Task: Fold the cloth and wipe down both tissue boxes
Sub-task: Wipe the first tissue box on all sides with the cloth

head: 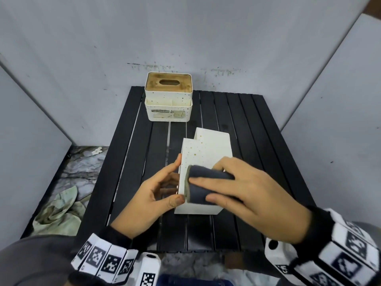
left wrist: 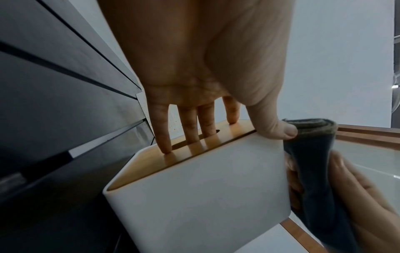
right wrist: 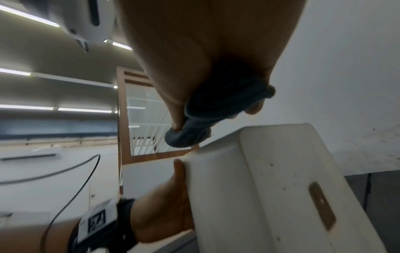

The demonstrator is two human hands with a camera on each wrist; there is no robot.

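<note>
The near tissue box (head: 203, 162) was tipped on its side on the black slatted surface (head: 237, 112), wooden lid turned to the left. It was steadied by the left hand (head: 152, 193): the fingers (left wrist: 164, 130) were laid straight against the wooden lid, some at its slot, and the thumb was pressed on the box's upper edge. The folded dark cloth (head: 203, 187) was gripped by the right hand (head: 249, 195), fingers curled over it from above, thumb under it as seen from the right wrist view. The cloth was held against the upward-facing white side of the box, near its left edge, just beside the left thumb. The second tissue box (head: 168, 97) was stood upright at the far end of the surface, well apart from both hands, wooden lid on top. A crumpled pale rag (head: 59, 209) was seen on the floor to the left of the surface.
</note>
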